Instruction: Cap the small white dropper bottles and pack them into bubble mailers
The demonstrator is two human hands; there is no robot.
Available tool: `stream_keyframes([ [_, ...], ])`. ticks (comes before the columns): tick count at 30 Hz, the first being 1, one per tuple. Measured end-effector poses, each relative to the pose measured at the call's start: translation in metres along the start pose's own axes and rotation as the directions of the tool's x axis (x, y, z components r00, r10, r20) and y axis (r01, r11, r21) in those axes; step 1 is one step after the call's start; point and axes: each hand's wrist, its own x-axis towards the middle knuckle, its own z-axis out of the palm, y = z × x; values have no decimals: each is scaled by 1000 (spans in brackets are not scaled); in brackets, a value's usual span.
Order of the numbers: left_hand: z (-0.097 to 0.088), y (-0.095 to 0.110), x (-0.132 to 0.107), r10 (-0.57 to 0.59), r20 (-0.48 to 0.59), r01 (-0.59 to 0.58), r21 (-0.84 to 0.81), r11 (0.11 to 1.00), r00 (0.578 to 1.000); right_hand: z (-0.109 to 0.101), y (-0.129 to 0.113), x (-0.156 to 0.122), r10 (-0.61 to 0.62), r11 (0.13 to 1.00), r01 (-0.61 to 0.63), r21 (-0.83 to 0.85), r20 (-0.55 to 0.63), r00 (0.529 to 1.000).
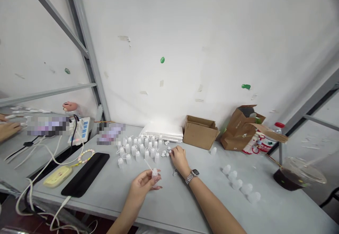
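My left hand pinches a small frosted-white bottle-shaped piece upright above the table, and a thin white strip sticks up beside it. Farther forward, my right hand, with a metal-band watch at its wrist, has its fingers curled down at a few small white crumpled-looking bits. What its fingertips hold, if anything, is hidden. Left of these bits stand several similar white bottle-shaped pieces in rows, many with white loops. More frosted pieces form a line at the right; a lone one stands behind them.
White flat sheets and an open cardboard box stand against the wall. Rightward are a brown paper bag and a lidded cup of dark drink. A black phone, yellow case and cables lie left, near another person's hand.
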Motion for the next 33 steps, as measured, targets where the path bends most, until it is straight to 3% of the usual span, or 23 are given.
stream_keyframes([
  [4,-3,-6,4,-6,21,6,16,1000,1000,-16,4,4,55,987,-44,154,-70,996],
  [7,-8,-11,10,109,2,-108,69,992,994,-36,6,3,111,943,-87,322,-59,992],
  [10,-12,-16,15,208,-19,-202,168,965,978,-54,-3,-7,77,872,-93,480,54,996],
  [15,-14,-16,16,196,84,-212,293,932,977,-61,-32,-31,-101,724,-143,674,309,946],
  [17,-13,-11,14,190,139,-227,334,915,972,-61,-39,-37,-148,696,-158,700,355,923],
  [24,-8,3,9,154,233,-241,415,877,960,-61,-43,-40,-199,729,-114,675,368,908],
  [33,-9,4,11,3,334,-128,354,926,942,-63,-42,-37,-186,727,-153,670,407,894],
])
